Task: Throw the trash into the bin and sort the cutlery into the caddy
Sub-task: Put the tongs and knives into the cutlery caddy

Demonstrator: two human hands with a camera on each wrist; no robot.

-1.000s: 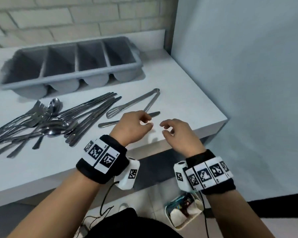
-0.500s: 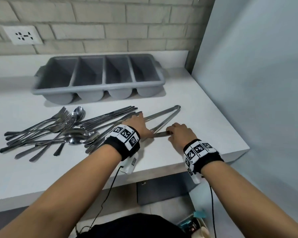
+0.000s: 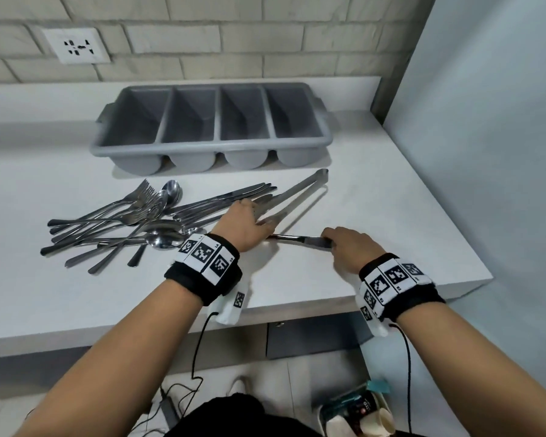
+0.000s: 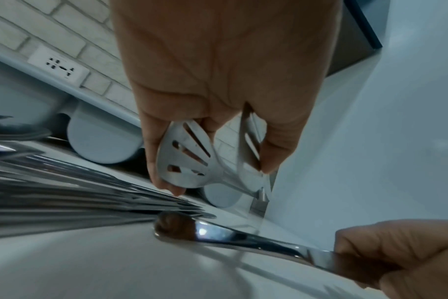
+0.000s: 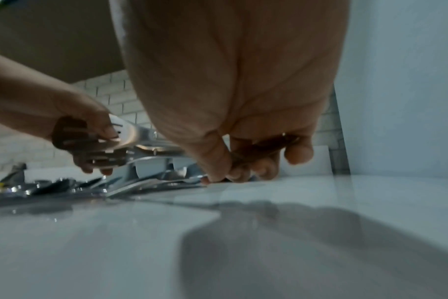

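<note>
A grey four-compartment caddy (image 3: 215, 149) stands at the back of the white counter (image 3: 391, 216), all compartments bare. A pile of forks, spoons and knives (image 3: 133, 222) lies in front of it at the left. My left hand (image 3: 245, 223) grips the slotted ends of the steel tongs (image 3: 297, 197); the left wrist view shows fingers and thumb pinching both tong blades (image 4: 189, 159). My right hand (image 3: 349, 247) pinches the blade end of a table knife (image 3: 297, 238) lying flat on the counter; its handle (image 4: 218, 232) points toward the left hand.
A wall socket (image 3: 76, 45) sits on the brick wall behind. A blue-grey panel (image 3: 486, 121) closes off the right side. On the floor below the counter's front edge stands a white bin (image 3: 356, 414) with cups and wrappers. Cables hang from both wrists.
Both hands have gone from hovering over the counter edge down onto the cutlery: the left now holds the tongs, the right pinches the knife. The head view has tilted up.
</note>
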